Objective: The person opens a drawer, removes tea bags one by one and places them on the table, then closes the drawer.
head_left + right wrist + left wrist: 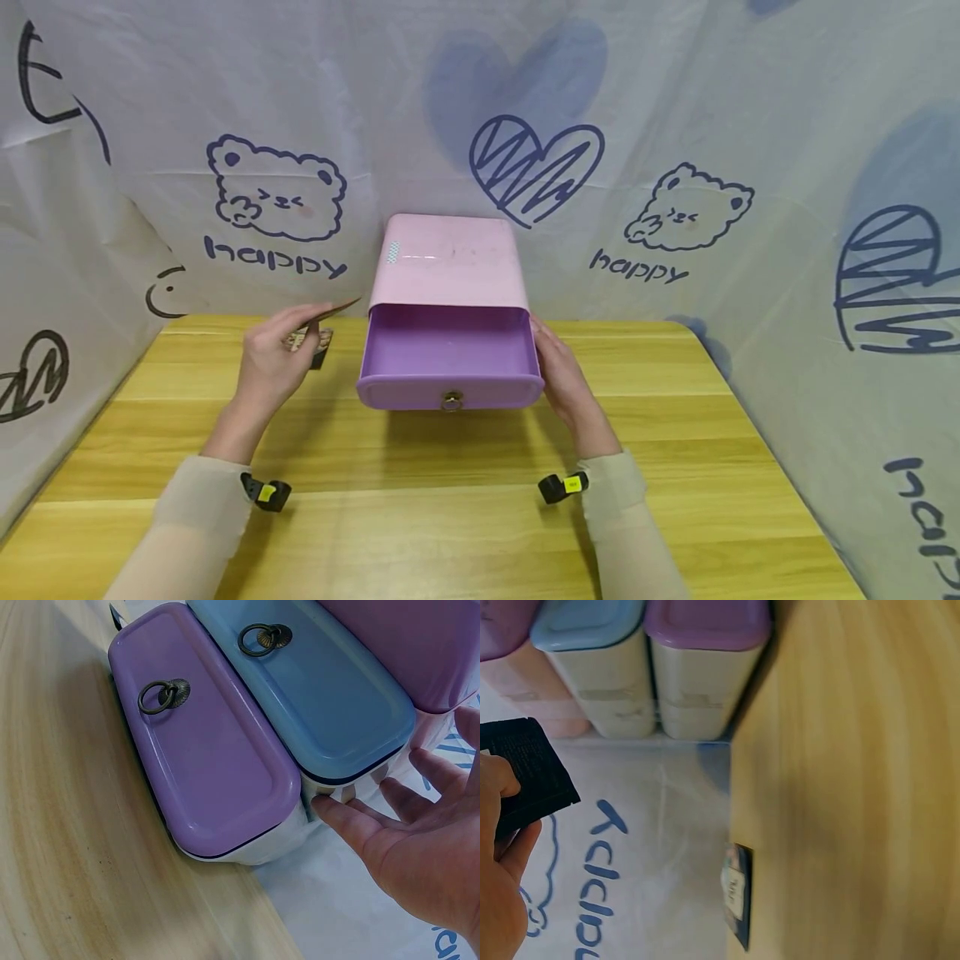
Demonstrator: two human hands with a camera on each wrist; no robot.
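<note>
A small drawer cabinet with a pink top stands at the back of the table. Its top drawer, purple with a ring pull, is pulled out and its inside looks bare. To the left of it, my left hand pinches a flat black packet between thumb and fingers, beside the drawer. A second flat packet with a pale label lies on the table just beyond that hand. My right hand rests its extended fingers along the cabinet's right side, near the blue drawer.
Below the blue drawer sits another purple drawer, also with a ring pull; both are pushed in. Behind the wooden table hangs a pale printed cloth, which also rises at both sides.
</note>
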